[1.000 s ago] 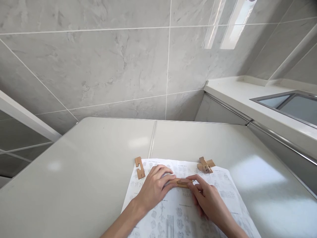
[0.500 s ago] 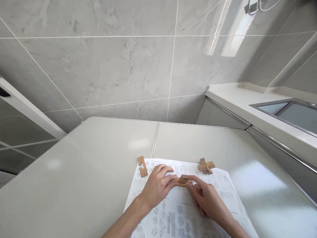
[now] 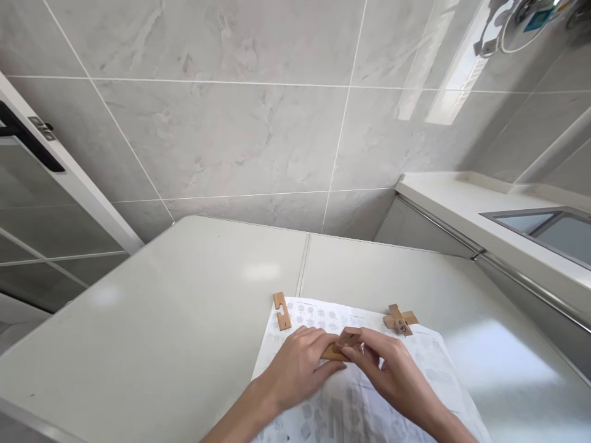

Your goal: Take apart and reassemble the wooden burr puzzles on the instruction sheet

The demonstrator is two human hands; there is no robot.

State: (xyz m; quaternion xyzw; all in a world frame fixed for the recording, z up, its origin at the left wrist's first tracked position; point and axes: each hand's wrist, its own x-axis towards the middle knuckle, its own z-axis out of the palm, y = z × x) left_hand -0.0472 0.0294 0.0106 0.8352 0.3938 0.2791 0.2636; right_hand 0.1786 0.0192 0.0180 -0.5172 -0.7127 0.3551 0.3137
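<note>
My left hand (image 3: 298, 369) and my right hand (image 3: 392, 375) meet over a printed instruction sheet (image 3: 351, 406) on a pale table (image 3: 184, 320). Both pinch small wooden puzzle pieces (image 3: 340, 344), held together just above the paper between the fingertips. A single notched wooden piece (image 3: 281, 311) lies at the sheet's upper left corner, to the left of my left hand. A small cross-shaped assembly of wooden pieces (image 3: 399, 320) rests at the sheet's upper right, beyond my right hand.
A grey tiled wall (image 3: 240, 123) rises behind the table. A white counter with a sunken steel sink (image 3: 545, 224) runs along the right. A glass door with a dark handle (image 3: 28, 141) stands at the left.
The wooden pieces between my fingers have been lifted off the paper and tilted up. My right fingers have curled tighter around them. The camera has shifted, so the view has slid right and down.
</note>
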